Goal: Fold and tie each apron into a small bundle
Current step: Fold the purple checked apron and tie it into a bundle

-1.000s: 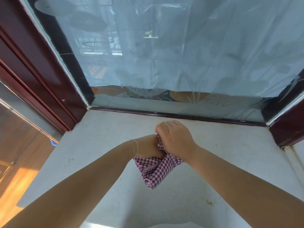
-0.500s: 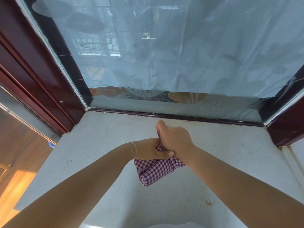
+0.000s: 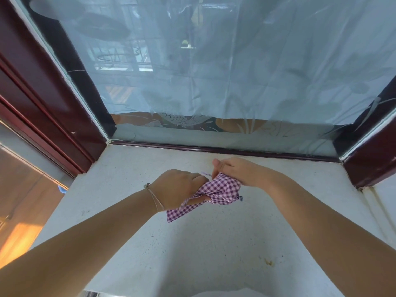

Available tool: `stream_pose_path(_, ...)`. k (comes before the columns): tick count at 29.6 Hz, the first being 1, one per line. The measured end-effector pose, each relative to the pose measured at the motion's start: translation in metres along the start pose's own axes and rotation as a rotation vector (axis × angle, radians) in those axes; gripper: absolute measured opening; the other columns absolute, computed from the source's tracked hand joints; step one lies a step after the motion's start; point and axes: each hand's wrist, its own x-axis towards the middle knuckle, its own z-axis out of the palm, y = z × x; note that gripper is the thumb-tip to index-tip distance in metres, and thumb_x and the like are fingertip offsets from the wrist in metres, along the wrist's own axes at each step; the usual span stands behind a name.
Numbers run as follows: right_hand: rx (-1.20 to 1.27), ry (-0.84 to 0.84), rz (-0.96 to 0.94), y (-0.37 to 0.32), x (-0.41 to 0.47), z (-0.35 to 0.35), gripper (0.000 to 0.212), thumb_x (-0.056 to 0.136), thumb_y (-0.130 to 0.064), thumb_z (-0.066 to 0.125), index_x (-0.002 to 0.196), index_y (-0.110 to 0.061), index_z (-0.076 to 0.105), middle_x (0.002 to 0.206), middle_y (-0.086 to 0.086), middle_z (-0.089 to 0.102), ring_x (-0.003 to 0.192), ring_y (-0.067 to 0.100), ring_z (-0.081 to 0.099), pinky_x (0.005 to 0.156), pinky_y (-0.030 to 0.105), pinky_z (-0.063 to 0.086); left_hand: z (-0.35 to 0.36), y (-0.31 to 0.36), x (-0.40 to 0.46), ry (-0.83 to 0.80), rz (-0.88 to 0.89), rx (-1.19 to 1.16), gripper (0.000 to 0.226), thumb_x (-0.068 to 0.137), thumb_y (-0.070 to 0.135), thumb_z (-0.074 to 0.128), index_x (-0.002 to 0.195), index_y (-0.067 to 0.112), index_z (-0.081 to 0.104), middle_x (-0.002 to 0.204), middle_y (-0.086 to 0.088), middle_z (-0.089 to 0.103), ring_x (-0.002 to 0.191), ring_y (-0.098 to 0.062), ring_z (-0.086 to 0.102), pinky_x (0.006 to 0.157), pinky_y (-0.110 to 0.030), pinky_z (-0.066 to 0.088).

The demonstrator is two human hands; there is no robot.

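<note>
Showing the tying stage: the left hand (image 3: 177, 189) and right hand (image 3: 237, 171), pressed together half a second earlier, are now drawn slightly apart over the tabletop (image 3: 192, 254). The checked apron (image 3: 216, 192), already bunched small, is gripped from both sides just above the surface, and a thin strap end (image 3: 206, 174) is pinched between them. A knot is judged to be under tightening, the bundle nearly complete
</note>
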Motion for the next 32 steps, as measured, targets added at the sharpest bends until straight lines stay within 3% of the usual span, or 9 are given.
stream_pose_path(4, -0.079, -0.085, 0.086, 0.003, 0.002, -0.008, 0.065, 0.09, -0.064, 0.021, 0.099, -0.017, 0.064, 0.09, -0.002, 0.066, 0.076, 0.014, 0.064, 0.067, 0.022, 0.051, 0.004, 0.001, 0.003, 0.01, 0.095, 0.032, 0.042, 0.095, 0.04, 0.035, 0.093, 0.014, 0.067, 0.071, 0.002, 0.067, 0.049, -0.013, 0.059, 0.041, -0.023, 0.05)
stream_pose_path(8, -0.052, -0.168, 0.157, 0.011, -0.003, -0.019, 0.063, 0.085, -0.069, 0.022, 0.093, -0.019, 0.061, 0.086, 0.004, 0.064, 0.072, 0.017, 0.061, 0.077, 0.029, 0.056, 0.006, -0.003, -0.002, -0.02, 0.14, 0.073, 0.022, 0.087, 0.018, 0.063, 0.107, 0.011, 0.058, 0.08, -0.003, 0.067, 0.056, -0.017, 0.06, 0.046, -0.029, 0.051)
stream_pose_path(10, -0.002, -0.171, 0.183, 0.011, -0.006, -0.023, 0.052, 0.092, -0.063, 0.023, 0.085, -0.025, 0.058, 0.083, 0.003, 0.063, 0.072, 0.014, 0.06, 0.08, 0.03, 0.055, 0.007, -0.006, -0.004, -0.017, 0.145, 0.109, 0.018, 0.093, 0.015, 0.052, 0.111, 0.012, 0.051, 0.081, -0.004, 0.066, 0.059, -0.017, 0.059, 0.048, -0.031, 0.051)
stream_pose_path(13, -0.086, -0.205, 0.291, 0.007, -0.005, -0.022, 0.061, 0.09, -0.066, 0.018, 0.078, -0.022, 0.058, 0.078, -0.001, 0.064, 0.07, 0.012, 0.059, 0.08, 0.028, 0.053, 0.005, -0.008, -0.005, 0.063, 0.133, 0.159, 0.017, 0.1, 0.013, 0.038, 0.111, 0.012, 0.051, 0.083, -0.003, 0.066, 0.061, -0.018, 0.059, 0.05, -0.031, 0.051)
stream_pose_path(17, 0.145, -0.178, 0.312, 0.006, 0.003, -0.01, 0.091, 0.073, -0.078, 0.023, 0.106, -0.004, 0.067, 0.105, 0.013, 0.07, 0.094, 0.021, 0.068, 0.091, 0.033, 0.052, 0.003, -0.008, -0.001, 0.153, 0.172, 0.21, 0.013, 0.099, 0.011, 0.049, 0.111, 0.011, 0.054, 0.088, -0.004, 0.068, 0.066, -0.018, 0.062, 0.056, -0.031, 0.052)
stream_pose_path(20, 0.512, -0.037, 0.189, 0.007, 0.002, -0.005, 0.054, 0.085, -0.057, 0.05, 0.105, -0.011, 0.071, 0.103, 0.007, 0.072, 0.094, 0.019, 0.068, 0.091, 0.034, 0.052, 0.003, -0.011, 0.0, 0.177, 0.192, 0.207, 0.016, 0.096, 0.01, 0.054, 0.112, 0.011, 0.054, 0.091, -0.005, 0.069, 0.07, -0.019, 0.064, 0.058, -0.031, 0.052)
stream_pose_path(22, 0.546, 0.096, 0.154, 0.009, 0.002, -0.008, 0.035, 0.09, -0.042, 0.056, 0.094, -0.013, 0.074, 0.097, 0.006, 0.073, 0.084, 0.017, 0.064, 0.083, 0.03, 0.052, 0.003, -0.012, -0.001, 0.178, 0.194, 0.204, 0.017, 0.095, 0.01, 0.055, 0.112, 0.011, 0.055, 0.093, -0.005, 0.069, 0.071, -0.02, 0.064, 0.059, -0.032, 0.053)
stream_pose_path(28, 0.123, 0.188, 0.155, -0.004, 0.005, -0.018, 0.026, 0.095, -0.038, 0.055, 0.089, -0.019, 0.072, 0.077, -0.003, 0.067, 0.068, 0.012, 0.061, 0.066, 0.025, 0.052, 0.006, -0.011, 0.001, -0.021, 0.151, 0.232, 0.024, 0.099, 0.01, 0.034, 0.109, 0.013, 0.056, 0.081, -0.003, 0.064, 0.062, -0.017, 0.058, 0.053, -0.029, 0.05)
stream_pose_path(32, -0.321, 0.237, 0.095, -0.025, 0.016, -0.006, 0.032, 0.095, -0.035, 0.056, 0.075, -0.011, 0.06, 0.06, 0.0, 0.051, 0.051, 0.011, 0.042, 0.05, 0.024, 0.032, 0.008, 0.003, 0.017, -0.133, 0.067, 0.281, 0.012, 0.075, 0.006, 0.059, 0.082, 0.014, 0.063, 0.058, 0.001, 0.05, 0.043, -0.013, 0.042, 0.039, -0.023, 0.032)
